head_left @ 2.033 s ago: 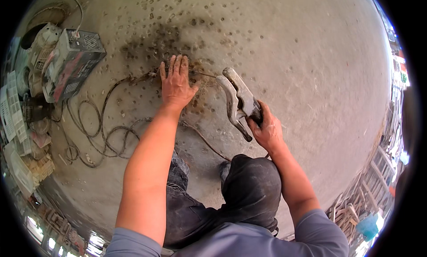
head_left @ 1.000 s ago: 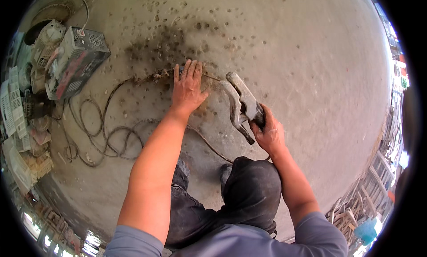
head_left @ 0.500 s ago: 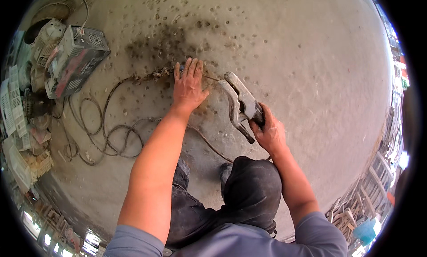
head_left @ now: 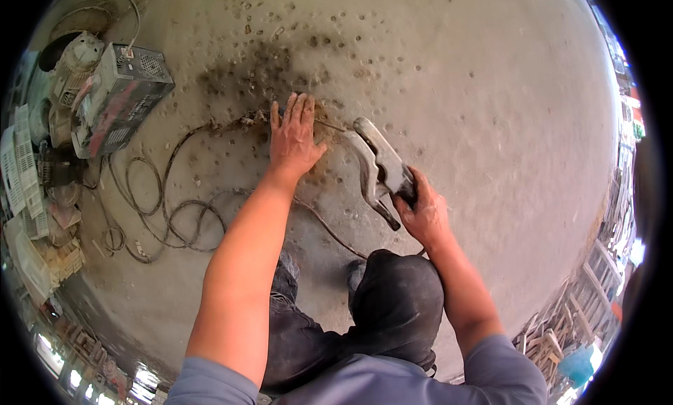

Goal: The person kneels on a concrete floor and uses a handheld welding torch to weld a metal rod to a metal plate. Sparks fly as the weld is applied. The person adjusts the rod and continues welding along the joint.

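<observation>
My right hand (head_left: 426, 209) is wrapped round the dark handle of a welding electrode holder (head_left: 385, 160), whose pale, worn jaws point up and to the left. A thin welding rod (head_left: 331, 125) sticks out leftward from the jaw end, toward my left hand (head_left: 294, 142). That hand is stretched out palm down with the fingers extended, holding nothing. It covers the rod's far end and whatever lies beneath it. Beside its fingertips, to the left, a crusty, rough cable end (head_left: 247, 119) rests on the scorched floor.
A dusty box-shaped welding machine (head_left: 126, 97) stands at the upper left. Looped cables (head_left: 162, 177) run over the pitted concrete floor (head_left: 505, 139). Plastic crates (head_left: 21, 167) line the left edge; scrap wood (head_left: 550, 345) is piled at the lower right. My bent knee (head_left: 406, 286) is below the holder.
My left hand has shifted slightly left and down. The electrode holder in my right hand has dropped a little toward me.
</observation>
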The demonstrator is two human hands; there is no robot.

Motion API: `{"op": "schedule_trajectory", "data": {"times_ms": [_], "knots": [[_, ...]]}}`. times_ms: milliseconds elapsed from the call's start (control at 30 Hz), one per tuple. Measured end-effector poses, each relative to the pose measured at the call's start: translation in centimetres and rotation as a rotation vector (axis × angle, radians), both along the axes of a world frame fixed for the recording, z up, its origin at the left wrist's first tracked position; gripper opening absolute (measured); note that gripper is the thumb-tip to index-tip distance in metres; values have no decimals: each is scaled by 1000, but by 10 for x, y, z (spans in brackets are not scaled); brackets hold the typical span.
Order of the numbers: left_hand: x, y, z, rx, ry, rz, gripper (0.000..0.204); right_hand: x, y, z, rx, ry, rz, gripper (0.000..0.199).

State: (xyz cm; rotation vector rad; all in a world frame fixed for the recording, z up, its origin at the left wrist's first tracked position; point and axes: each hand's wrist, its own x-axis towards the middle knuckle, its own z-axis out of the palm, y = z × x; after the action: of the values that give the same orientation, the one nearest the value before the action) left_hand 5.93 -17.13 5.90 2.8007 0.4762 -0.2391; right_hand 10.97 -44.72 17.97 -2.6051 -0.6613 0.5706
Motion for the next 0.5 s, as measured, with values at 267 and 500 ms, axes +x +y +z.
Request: {"op": "schedule_trajectory", "data": {"times_ms": [267,500], "knots": [[-3,17,1,83,-6,95,102,-4,-4,0,56,8,-52,57],[-6,12,9,43,27,72,104,-2,4,-1,46,35,-53,56]]}}
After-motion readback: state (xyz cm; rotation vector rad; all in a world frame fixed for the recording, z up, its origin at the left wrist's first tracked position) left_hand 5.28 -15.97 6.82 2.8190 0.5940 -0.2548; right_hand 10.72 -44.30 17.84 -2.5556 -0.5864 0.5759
